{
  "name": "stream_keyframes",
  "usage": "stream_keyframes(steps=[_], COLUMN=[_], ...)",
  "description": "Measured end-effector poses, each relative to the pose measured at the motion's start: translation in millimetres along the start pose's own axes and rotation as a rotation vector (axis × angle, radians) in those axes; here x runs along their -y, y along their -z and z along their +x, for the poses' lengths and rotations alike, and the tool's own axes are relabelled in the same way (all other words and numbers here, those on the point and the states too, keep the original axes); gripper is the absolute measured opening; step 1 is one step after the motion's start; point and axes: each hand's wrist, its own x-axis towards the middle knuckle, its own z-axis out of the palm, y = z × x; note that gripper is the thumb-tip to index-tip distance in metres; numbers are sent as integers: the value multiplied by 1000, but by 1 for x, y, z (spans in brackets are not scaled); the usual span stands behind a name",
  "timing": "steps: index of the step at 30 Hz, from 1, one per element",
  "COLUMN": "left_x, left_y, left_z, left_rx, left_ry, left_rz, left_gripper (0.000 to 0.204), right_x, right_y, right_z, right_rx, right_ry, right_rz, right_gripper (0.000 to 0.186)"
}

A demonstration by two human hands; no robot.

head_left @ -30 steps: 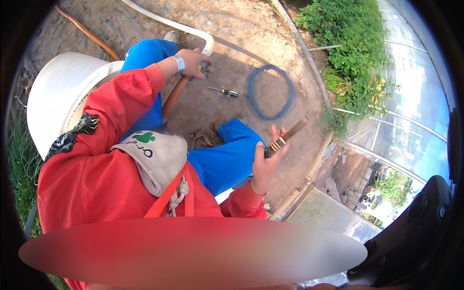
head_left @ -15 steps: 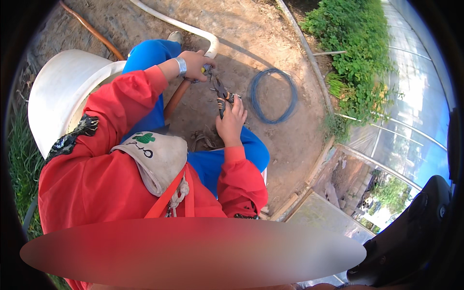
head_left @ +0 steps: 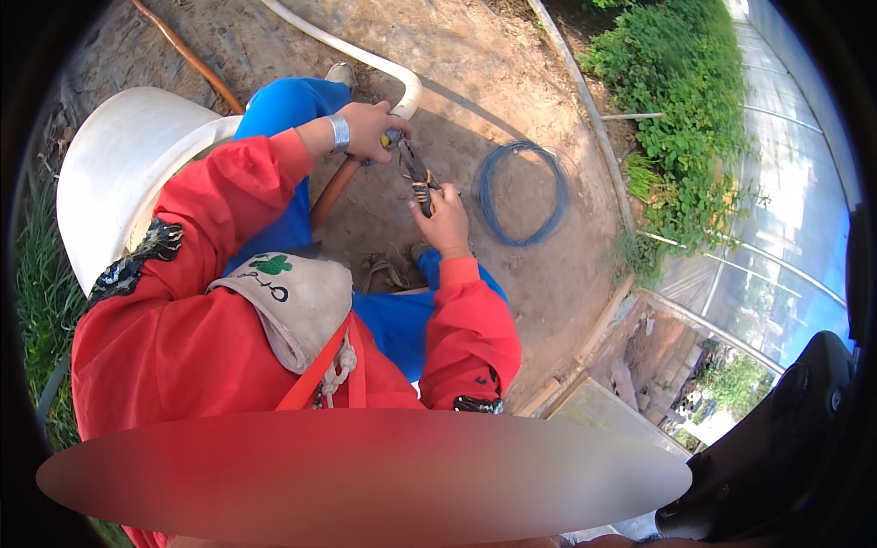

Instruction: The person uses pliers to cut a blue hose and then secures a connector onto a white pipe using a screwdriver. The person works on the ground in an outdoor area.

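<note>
My left hand [head_left: 368, 131] is closed at the place where a white hose [head_left: 404, 82] meets an orange-brown pipe [head_left: 334, 192]. A small blue-and-yellow piece [head_left: 392, 140] shows at its fingertips; its kind is unclear. In my right hand [head_left: 446, 222] is a pair of pliers [head_left: 416, 172] with black and orange handles, pressed together in my grip. The jaws point up toward the left hand's fingertips, right beside the blue-and-yellow piece. Whether they bite on something there is too small to tell.
A coil of blue wire [head_left: 489, 192] lies on the dirt to the right of my hands. A white bucket [head_left: 128, 164] stands at my left. Green plants [head_left: 676, 110] grow behind a pale edging pipe [head_left: 585, 96], beside a plastic-sheet wall [head_left: 786, 173].
The pliers' handles were spread and are now squeezed together. My right hand has turned and shifted slightly, its fingers now wrapped around both handles. My left hand stays at the joint.
</note>
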Motion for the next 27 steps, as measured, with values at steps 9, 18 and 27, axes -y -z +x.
stream_keyframes(steps=[9, 18, 27], left_x=[5, -1, -1], left_y=[1, 6, 6], left_z=[-1, 3, 3], left_rx=[-25, 23, 25], left_ry=[16, 15, 6], left_rz=[-46, -58, -68], left_gripper=[57, 58, 58], right_x=[-8, -12, -4], right_y=[37, 10, 7], right_z=[24, -2, -7], right_rx=[738, 101, 135], right_ry=[-391, 89, 62], right_rz=[1031, 119, 138], right_gripper=[26, 43, 47])
